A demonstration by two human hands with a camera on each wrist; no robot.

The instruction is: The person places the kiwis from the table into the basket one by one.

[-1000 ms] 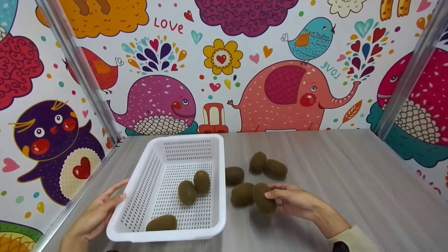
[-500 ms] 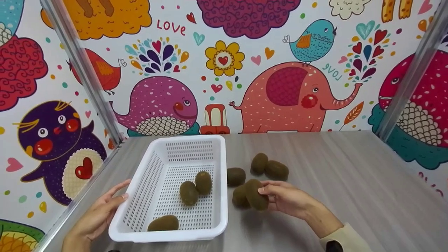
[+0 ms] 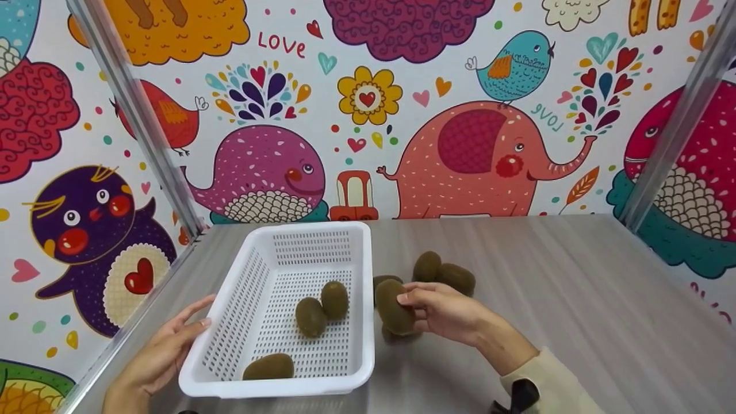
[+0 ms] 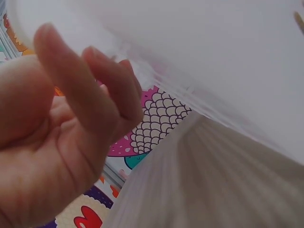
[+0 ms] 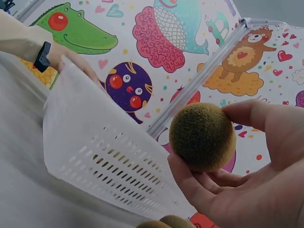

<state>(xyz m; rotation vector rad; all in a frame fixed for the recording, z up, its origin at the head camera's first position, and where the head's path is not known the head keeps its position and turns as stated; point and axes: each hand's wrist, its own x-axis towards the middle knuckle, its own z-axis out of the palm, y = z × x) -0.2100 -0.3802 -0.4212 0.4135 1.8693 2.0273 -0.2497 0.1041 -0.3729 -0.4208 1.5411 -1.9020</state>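
In the head view a white perforated plastic basket (image 3: pixel 282 388) stands at centre left, with three kiwis (image 3: pixel 310 317) lying apart and together on its floor. My left hand (image 3: pixel 158 353) rests against the basket's left rim, thumb and forefinger touching it from outside; the left wrist view shows its other fingers loosely bent beside the white wall. Just right of the basket, my right hand (image 3: pixel 451 313) pinches a kiwi (image 3: pixel 394 307) between thumb and fingers, raised above the table. Also clear in the right wrist view, the held kiwi (image 5: pixel 202 137) is brown and fuzzy.
Several kiwis lie on the grey wood-grain table (image 3: pixel 552 287) right of the basket: a pair (image 3: pixel 427 266) farther back, and others partly hidden behind the held one. Cartoon-printed panels (image 3: pixel 368 52) with metal corner posts (image 3: pixel 138 121) enclose the table's back and sides.
My right hand has moved left and slightly up with the kiwi, closer to the basket's right rim. The left hand and the basket hold nearly the same place.
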